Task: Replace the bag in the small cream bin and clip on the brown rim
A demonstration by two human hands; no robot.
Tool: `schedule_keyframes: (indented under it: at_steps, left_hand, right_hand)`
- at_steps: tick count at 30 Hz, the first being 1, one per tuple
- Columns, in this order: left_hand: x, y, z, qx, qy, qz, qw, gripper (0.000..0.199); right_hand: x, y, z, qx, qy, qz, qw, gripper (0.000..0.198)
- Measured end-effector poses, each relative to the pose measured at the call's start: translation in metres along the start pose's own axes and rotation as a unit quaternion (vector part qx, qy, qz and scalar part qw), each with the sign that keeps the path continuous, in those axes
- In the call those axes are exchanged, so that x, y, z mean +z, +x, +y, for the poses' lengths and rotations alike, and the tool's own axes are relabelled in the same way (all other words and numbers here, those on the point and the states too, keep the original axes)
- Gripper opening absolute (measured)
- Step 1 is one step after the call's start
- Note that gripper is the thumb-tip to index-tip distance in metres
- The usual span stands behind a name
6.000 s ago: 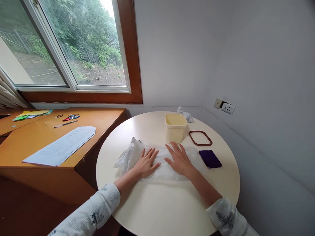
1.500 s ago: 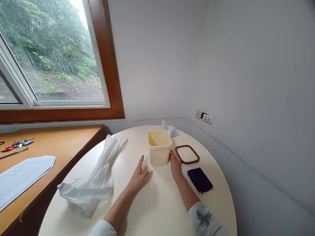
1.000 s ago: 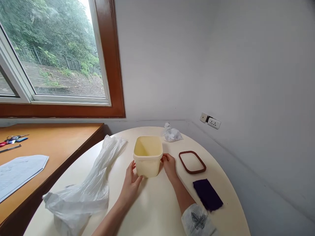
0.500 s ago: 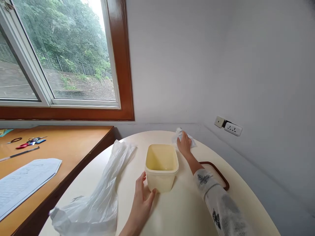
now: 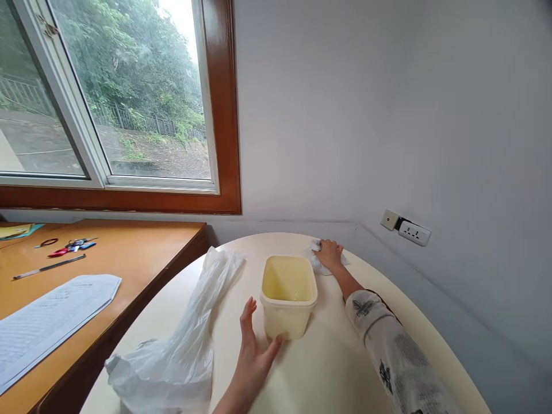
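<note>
A pale yellow plastic container (image 5: pixel 288 319) stands upright and uncovered on the round cream table. My left hand (image 5: pixel 254 353) is beside it on the left, fingers spread. Its thumb is at the container's lower front, and the fingertips are apart from the wall. At the far side of the table, my right hand (image 5: pixel 330 254) has its fingers curled over a crumpled white tissue (image 5: pixel 321 267), pressing it to the tabletop. A brown-rimmed flat piece (image 5: pixel 383 300) is mostly hidden behind my right forearm.
A white plastic bag (image 5: pixel 176 351) lies along the table's left side. On the wooden desk (image 5: pixel 150 241) are papers (image 5: pixel 56 322), a pen (image 5: pixel 49 267) and scissors (image 5: pixel 60 252). A wall with a socket (image 5: pixel 414 232) borders the table's far right.
The view has turned slightly left. My right hand has shifted on the table with the tissue under it. My left hand's fingers have come off the container's side and spread wider.
</note>
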State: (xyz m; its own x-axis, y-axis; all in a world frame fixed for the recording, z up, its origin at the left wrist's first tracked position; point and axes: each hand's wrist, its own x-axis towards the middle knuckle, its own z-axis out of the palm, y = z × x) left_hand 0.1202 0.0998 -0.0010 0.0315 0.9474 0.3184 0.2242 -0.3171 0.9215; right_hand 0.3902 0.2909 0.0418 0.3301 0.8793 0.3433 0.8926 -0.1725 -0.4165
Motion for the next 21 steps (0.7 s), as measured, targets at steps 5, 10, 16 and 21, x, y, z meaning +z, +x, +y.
schedule_keyframes:
  at_steps: [5, 10, 16, 21]
  left_hand:
    - [-0.004, 0.000, 0.003, 0.063, 0.060, 0.061, 0.994, 0.080]
    - [-0.015, 0.003, 0.031, 0.219, 0.136, 0.109, 0.960, 0.066]
    - [-0.025, 0.025, 0.076, 0.294, 0.273, 0.021, 0.916, 0.059]
    - [-0.028, 0.042, 0.081, 0.292, 0.326, -0.079, 0.896, 0.021]
  right_hand:
    - [-0.033, -0.016, 0.007, 0.014, 0.078, 0.048, 0.996, 0.019]
    - [-0.068, -0.036, 0.014, 0.017, 0.221, 0.071, 0.973, 0.023]
    - [-0.113, -0.068, 0.010, -0.001, 0.374, 0.088, 0.923, 0.034]
    - [-0.140, -0.097, 0.005, -0.005, 0.448, 0.077, 0.891, 0.037]
